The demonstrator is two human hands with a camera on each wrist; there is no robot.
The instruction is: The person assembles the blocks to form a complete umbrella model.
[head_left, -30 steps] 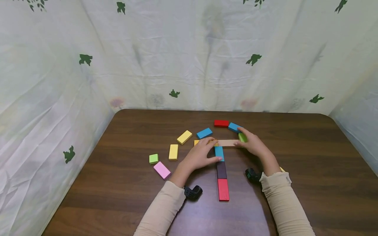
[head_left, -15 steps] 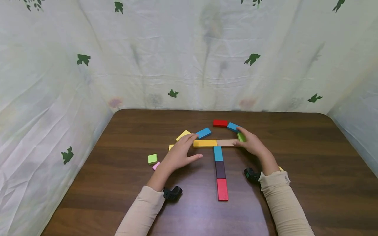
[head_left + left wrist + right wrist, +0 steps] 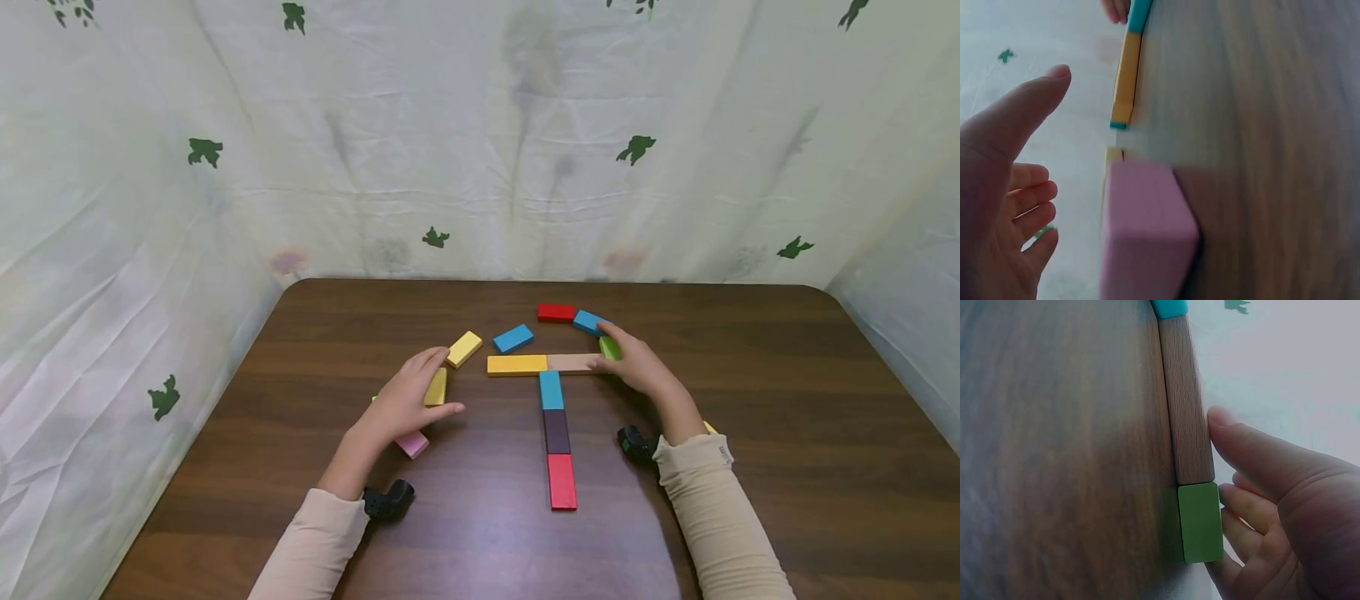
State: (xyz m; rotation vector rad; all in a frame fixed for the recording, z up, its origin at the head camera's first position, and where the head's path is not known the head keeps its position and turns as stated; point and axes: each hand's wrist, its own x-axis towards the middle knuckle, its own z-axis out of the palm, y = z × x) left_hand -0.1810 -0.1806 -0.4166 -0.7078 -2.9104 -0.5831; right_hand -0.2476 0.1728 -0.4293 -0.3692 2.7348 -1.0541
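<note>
My left hand (image 3: 401, 400) hovers over the left side of the table with spread fingers and nothing in its grasp. A pink block (image 3: 1147, 206) and a yellow block (image 3: 437, 390) lie beside and partly under it; a small green block is almost wholly hidden behind it. On the right, my right hand (image 3: 641, 365) has its thumb at a plain wooden block (image 3: 1188, 400), with fingers around the far side of a green block (image 3: 1200, 522) at that block's end. The wooden block continues a row with a long yellow-orange block (image 3: 517, 365).
A column of blue (image 3: 551, 390), dark purple (image 3: 557, 431) and red (image 3: 561, 482) blocks runs from the row toward the front. Behind the row lie a red block (image 3: 557, 313), two blue blocks (image 3: 513, 337) and another yellow block (image 3: 465, 348). A white curtain (image 3: 480, 167) closes the back.
My left hand has left the long yellow-orange block and moved left and slightly forward-down toward the pink and yellow blocks. My right hand has stayed by the wooden and green blocks.
</note>
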